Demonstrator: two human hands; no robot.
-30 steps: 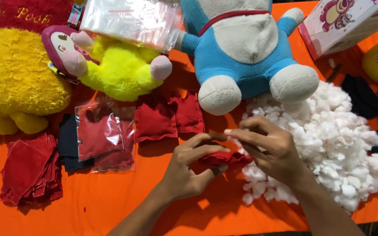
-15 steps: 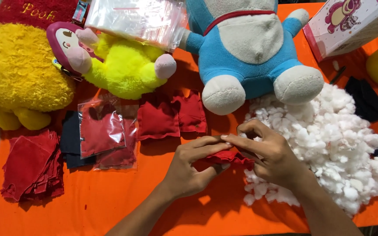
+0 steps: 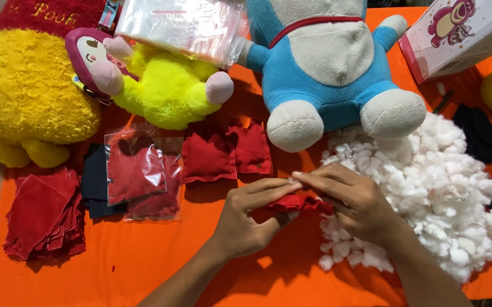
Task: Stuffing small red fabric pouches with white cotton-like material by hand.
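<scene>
My left hand (image 3: 249,219) and my right hand (image 3: 351,202) meet over the orange cloth, both gripping a small red fabric pouch (image 3: 297,203) between them. My right fingertips pinch a bit of white stuffing at the pouch's top edge. A heap of white stuffing (image 3: 433,193) lies just right of my right hand. Two stuffed red pouches (image 3: 226,152) lie side by side above my left hand.
A blue and white plush toy (image 3: 328,62) sits behind the stuffing. A yellow-green plush (image 3: 161,85) and a big yellow plush (image 3: 27,91) lie at the back left. Bagged red pouches (image 3: 135,170), a stack of red fabric pieces (image 3: 44,213), dark fabric (image 3: 484,142) and a pink box (image 3: 462,31) surround the orange tablecloth (image 3: 115,267).
My right hand has shifted slightly left and down, pressing stuffing against the red pouch, and my left fingers have closed tighter around it.
</scene>
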